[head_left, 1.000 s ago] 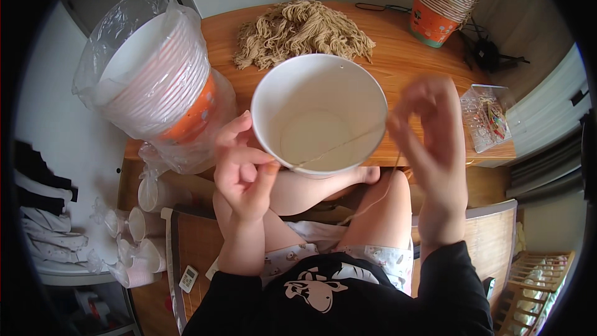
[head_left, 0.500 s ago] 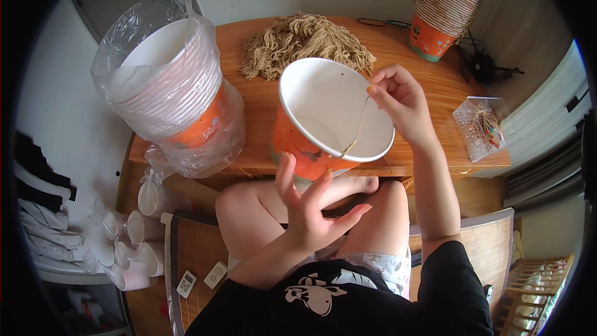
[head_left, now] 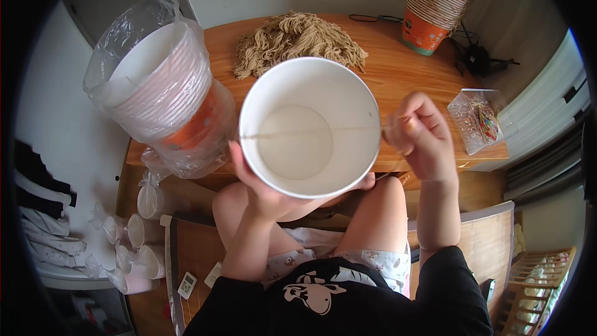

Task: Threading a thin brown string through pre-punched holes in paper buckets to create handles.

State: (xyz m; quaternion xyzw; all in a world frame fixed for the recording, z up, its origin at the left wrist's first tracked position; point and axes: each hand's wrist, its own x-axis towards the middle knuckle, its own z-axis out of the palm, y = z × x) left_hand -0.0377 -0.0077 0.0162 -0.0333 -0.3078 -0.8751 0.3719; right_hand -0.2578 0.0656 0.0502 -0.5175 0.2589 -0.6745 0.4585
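A large white-lined paper bucket (head_left: 308,84) faces me with its open mouth, just over the table's front edge. Round its lower left side my left hand (head_left: 264,196) is wrapped, thumb by the rim. A thin tan twine (head_left: 292,132) stretches across the mouth from the left rim to the right. Just beyond the right rim, my right hand (head_left: 426,140) is closed with the twine's right end pinched in its fingers; those fingers are slightly blurred. The bucket's outside is mostly hidden from above.
Behind the bucket lies a heap of tan twine (head_left: 301,43) on the wooden table (head_left: 385,74). Bagged buckets (head_left: 165,96) stand at left, an orange bucket stack (head_left: 429,22) at far right. A clear plastic box (head_left: 476,124) holds small colourful items. Several wrapped cups (head_left: 146,230) sit lower left.
The bucket has turned upright toward me and shifted left. My left hand has gone from spread fingers to gripping its side. The twine, slack before, now runs straight across the mouth.
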